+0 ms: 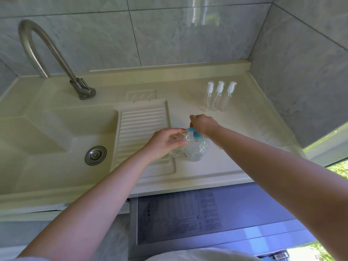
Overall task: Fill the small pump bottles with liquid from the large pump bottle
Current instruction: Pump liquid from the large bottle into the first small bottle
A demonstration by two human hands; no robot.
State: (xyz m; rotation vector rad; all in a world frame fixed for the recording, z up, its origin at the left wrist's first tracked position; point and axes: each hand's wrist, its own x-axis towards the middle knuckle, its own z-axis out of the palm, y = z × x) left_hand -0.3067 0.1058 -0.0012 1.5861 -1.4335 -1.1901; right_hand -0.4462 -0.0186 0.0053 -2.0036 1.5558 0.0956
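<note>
Our left hand grips a small clear bottle at the spout; right hand presses the blue pump of the large clear bottle, near-centre on the cream surface.

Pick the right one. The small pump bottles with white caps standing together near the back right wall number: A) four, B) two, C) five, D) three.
D: three small pump bottles with white caps stand side by side on the counter near the back right wall, apart from the large pump bottle under the hands.
</note>
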